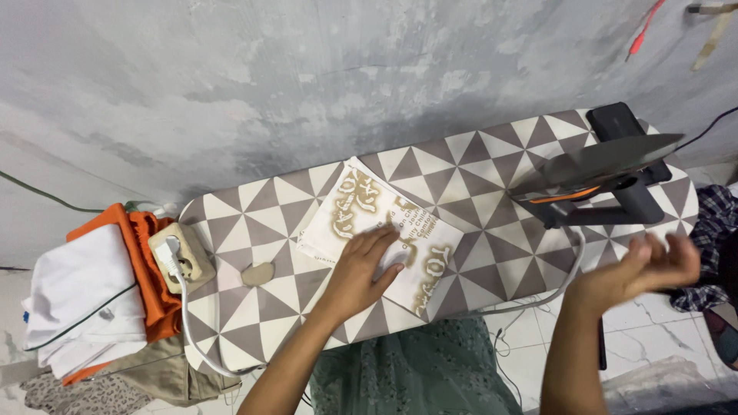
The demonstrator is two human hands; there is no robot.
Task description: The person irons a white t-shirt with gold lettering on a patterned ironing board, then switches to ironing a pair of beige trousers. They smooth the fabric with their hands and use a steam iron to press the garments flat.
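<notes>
Head view: our left hand (367, 269) lies flat on the white cloth with tan print (380, 233), fingers spread apart — the cloth sits mid-way along the triangle-patterned ironing board (254, 307). Our right hand (653, 265) hovers blurred off the board's right end, below the dark iron (607, 173) — fingers loosely open, holding nothing. Folded clothes (84, 300) are stacked at left.

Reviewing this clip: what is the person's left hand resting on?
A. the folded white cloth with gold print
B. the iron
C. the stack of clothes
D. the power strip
A: the left hand lies flat on the folded white cloth spread on the ironing board.
</notes>
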